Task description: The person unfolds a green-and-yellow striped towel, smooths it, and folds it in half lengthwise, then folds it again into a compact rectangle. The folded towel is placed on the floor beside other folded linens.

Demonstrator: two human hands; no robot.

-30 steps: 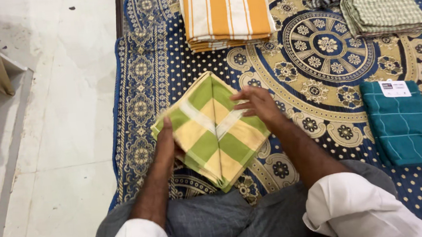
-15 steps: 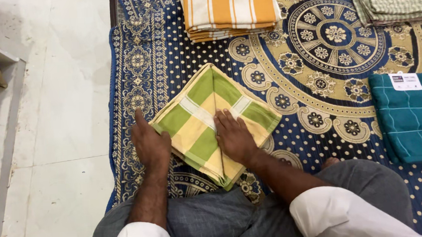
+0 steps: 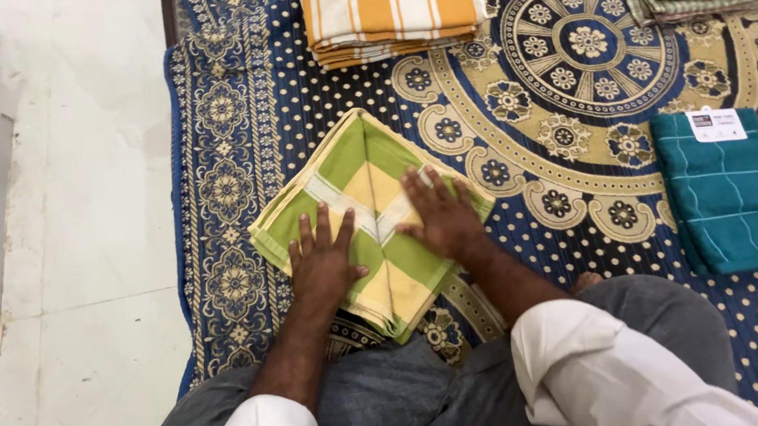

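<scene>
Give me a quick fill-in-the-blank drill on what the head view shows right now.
1. Both hands, left hand and right hand, lie flat on the green and ____ checked cloth.
2. The teal towel bearing a white label lies to the person's ____.
3. The folded stack beyond the checked cloth is white and ____ striped.

Missing words: yellow; right; orange

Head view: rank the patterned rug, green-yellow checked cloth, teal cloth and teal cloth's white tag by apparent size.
1. Patterned rug, by far the largest.
2. Green-yellow checked cloth, partly under both hands.
3. Teal cloth, cut off at the right edge, so it may really match the checked one.
4. White tag, smallest.
</scene>
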